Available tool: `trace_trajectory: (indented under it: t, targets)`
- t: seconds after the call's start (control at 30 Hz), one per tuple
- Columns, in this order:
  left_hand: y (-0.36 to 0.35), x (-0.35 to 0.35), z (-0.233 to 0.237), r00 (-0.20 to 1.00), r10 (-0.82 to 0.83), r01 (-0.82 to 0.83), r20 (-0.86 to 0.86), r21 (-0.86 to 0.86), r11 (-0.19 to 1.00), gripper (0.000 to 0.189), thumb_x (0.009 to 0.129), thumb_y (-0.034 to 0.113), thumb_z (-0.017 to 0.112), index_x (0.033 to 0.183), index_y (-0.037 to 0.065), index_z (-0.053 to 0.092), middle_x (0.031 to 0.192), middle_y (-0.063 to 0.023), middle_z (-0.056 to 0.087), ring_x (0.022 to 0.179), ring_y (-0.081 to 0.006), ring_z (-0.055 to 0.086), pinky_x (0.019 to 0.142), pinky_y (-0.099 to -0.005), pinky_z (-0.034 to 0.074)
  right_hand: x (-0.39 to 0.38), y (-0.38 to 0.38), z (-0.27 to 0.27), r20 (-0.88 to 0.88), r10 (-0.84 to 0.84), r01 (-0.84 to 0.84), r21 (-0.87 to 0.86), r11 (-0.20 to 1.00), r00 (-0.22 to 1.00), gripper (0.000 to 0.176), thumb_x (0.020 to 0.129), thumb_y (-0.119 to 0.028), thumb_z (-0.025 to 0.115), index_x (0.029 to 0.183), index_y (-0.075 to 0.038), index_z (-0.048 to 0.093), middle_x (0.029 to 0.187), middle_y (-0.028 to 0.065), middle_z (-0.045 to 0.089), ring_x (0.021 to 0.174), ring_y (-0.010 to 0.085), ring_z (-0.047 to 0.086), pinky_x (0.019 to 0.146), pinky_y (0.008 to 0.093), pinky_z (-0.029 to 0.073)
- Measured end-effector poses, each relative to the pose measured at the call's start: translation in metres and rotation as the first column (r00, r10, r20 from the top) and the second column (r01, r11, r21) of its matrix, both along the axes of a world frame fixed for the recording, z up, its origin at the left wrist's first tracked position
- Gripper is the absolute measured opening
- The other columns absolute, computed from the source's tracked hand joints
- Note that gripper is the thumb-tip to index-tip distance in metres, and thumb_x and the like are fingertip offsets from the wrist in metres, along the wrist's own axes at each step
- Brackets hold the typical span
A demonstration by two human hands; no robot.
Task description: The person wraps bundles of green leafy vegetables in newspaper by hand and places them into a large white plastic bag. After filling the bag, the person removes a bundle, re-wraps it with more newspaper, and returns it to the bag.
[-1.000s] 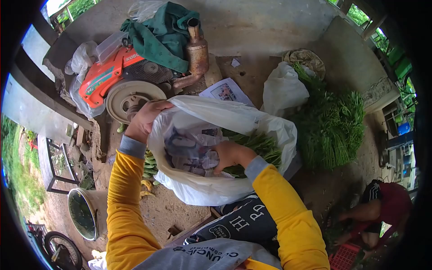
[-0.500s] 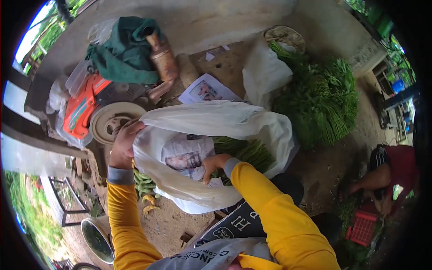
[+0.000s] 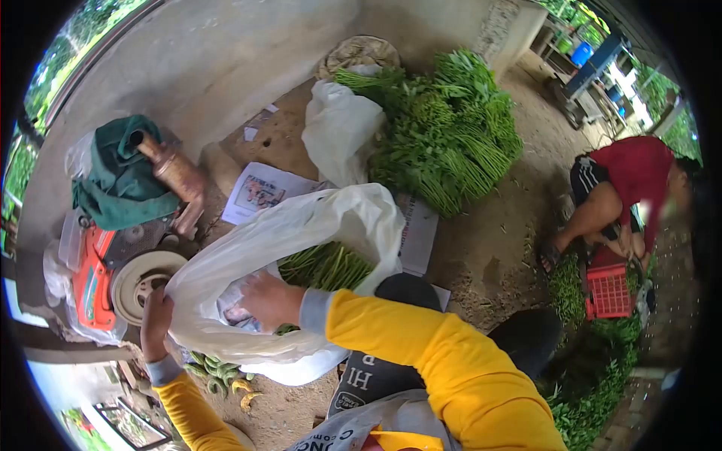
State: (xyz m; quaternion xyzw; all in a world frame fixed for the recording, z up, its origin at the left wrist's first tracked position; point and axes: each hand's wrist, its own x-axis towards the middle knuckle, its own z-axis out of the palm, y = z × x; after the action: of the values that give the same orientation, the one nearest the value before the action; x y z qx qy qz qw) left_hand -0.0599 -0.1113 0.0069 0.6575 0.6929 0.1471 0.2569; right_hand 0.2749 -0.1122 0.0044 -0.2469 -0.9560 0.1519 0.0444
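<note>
A large white plastic bag [image 3: 248, 249] stands with its mouth wide, a bundle of long green stems [image 3: 331, 267] inside. My left hand [image 3: 156, 319] is closed on the bag's left rim, the fingers around the bunched plastic. Inside the mouth, my right hand [image 3: 272, 301] lies over a printed newspaper sheet [image 3: 232, 302], slightly blurred, with its fingers spread against the paper. The hand covers part of the sheet, and the stems lie just to its right.
Behind the bag lie a heap of leafy green stems [image 3: 451, 128], a white plastic sack [image 3: 342, 128] and printed sheets [image 3: 263, 192]. At left are a pulley wheel [image 3: 143, 282], a rusty muffler [image 3: 177, 169] and a green cloth [image 3: 124, 184]. A person [image 3: 632, 184] crouches by a red crate [image 3: 608, 292].
The view has swung right, showing more of the crouching person and crate. My right hand has shifted left within the bag, over the newspaper. My left hand keeps hold of the rim.
</note>
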Motion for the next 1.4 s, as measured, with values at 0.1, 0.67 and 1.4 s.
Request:
trace_trajectory:
  t: [0.1, 0.67, 1.4]
  targets:
    - [-0.009, 0.033, 0.024, 0.957, -0.002, 0.024, -0.291, 0.072, 0.997, 0.039, 0.079, 0.007, 0.055, 0.117, -0.001, 0.056, 0.11, -0.0187, 0.06, 0.105, -0.0345, 0.054, 0.094, -0.0402, 0.041, 0.09, 0.025, 0.064, -0.655, -0.241, 0.071, -0.275, 0.959, 0.716, 0.046, 0.07, -0.03, 0.077, 0.105, -0.003, 0.065, 0.099, 0.0138, 0.066, 0.095, 0.0268, 0.063, 0.083, 0.0406, 0.049]
    - [0.08, 0.528, -0.011, 0.286, -0.95, 0.955, -0.126, -0.041, 0.293, 0.051, 0.078, 0.014, 0.068, 0.126, 0.005, 0.053, 0.133, -0.0158, 0.046, 0.122, -0.0351, 0.044, 0.103, -0.0436, 0.036, 0.348, -0.115, -0.356, 0.262, -0.955, 0.954, -0.293, 0.057, 0.137, 0.034, 0.069, -0.032, 0.076, 0.089, -0.007, 0.065, 0.084, 0.0115, 0.062, 0.088, 0.0277, 0.061, 0.074, 0.0403, 0.047]
    - [0.036, 0.496, 0.031, 0.047, -0.995, 0.983, -0.086, -0.174, 0.061, 0.047, 0.083, 0.02, 0.065, 0.125, 0.003, 0.054, 0.122, -0.0187, 0.056, 0.111, -0.0354, 0.053, 0.096, -0.0402, 0.042, 0.274, -0.172, -0.301, 0.237, -0.909, 0.922, -0.273, 0.276, 0.342, 0.018, 0.08, -0.021, 0.057, 0.08, -0.009, 0.07, 0.081, 0.0164, 0.068, 0.078, 0.033, 0.068, 0.069, 0.0438, 0.054]
